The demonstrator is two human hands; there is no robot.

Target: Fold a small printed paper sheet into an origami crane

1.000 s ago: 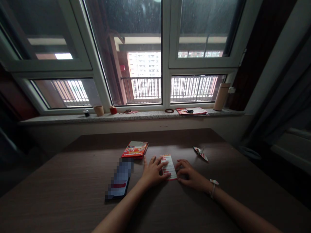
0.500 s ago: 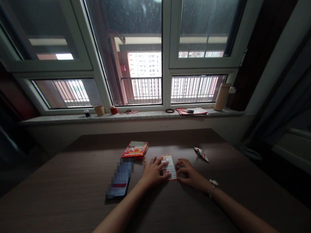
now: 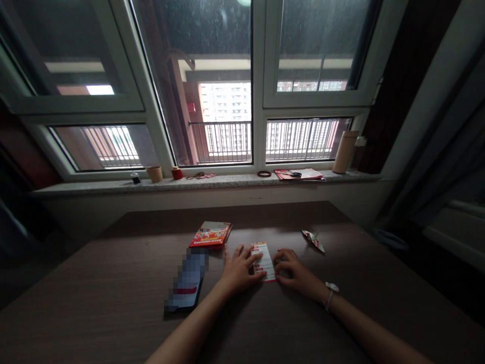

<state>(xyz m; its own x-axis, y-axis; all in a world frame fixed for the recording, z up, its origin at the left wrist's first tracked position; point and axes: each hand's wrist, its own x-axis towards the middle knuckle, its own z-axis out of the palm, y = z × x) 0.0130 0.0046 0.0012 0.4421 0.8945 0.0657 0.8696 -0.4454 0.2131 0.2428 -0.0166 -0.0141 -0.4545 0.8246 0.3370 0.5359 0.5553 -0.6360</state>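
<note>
A narrow printed sheet of paper [image 3: 267, 263], white with red marks and an orange top, lies flat on the table between my hands. My left hand [image 3: 239, 269] rests on its left side with the fingers spread, thumb and fingertips on the paper. At the paper's right edge is my right hand [image 3: 293, 273], its fingers curved and apart, the tips touching or just beside the edge. Behind my left hand lies a stack of red and orange leaflets [image 3: 210, 234]. A folded paper piece [image 3: 313, 240] with pointed ends sits farther off to the right.
A phone [image 3: 186, 283], partly blurred out, lies left of my left forearm on the dark wooden table [image 3: 94, 293]. Along the windowsill [image 3: 227, 181] stand a paper cup [image 3: 154, 174], a red spool-like item [image 3: 177, 173], scissors on papers [image 3: 299, 174] and a tan flask [image 3: 344, 151].
The view has shifted very slightly. Both hands and the paper stay in nearly the same place, with my right fingers a touch more curled.
</note>
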